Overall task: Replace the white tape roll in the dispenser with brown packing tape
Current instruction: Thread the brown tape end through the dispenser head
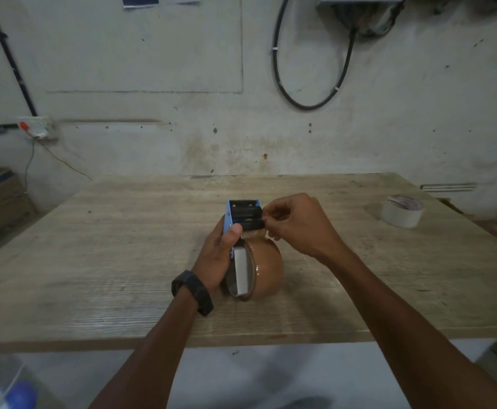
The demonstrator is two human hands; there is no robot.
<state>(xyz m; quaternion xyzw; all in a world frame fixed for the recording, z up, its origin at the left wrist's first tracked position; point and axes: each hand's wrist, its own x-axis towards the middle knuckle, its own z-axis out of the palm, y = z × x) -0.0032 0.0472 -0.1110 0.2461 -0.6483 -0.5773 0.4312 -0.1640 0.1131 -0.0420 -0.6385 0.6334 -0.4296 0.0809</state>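
**With the brown roll seated, the tape end is being threaded**

While the left hand [217,258] closes around the blue body of the dispenser [242,219], thumb pressed against its side, it holds the tool just above the middle of the desk [123,261] with the serrated blade pointing away from the person. The brown packing tape [266,268] already sits on the dispenser's hub, just behind that hand. Further right, the right hand [295,224] is pinched at the black roller below the blade; it seems to grip the loose tape end, though the strip itself is too small to make out. So the step in hand looks like threading. Next, I judge, the end must be drawn forward flat under the roller and up to the teeth without twisting or sticking to itself. At far right, the white tape roll [402,211] lies flat on the desk, well apart from both hands.
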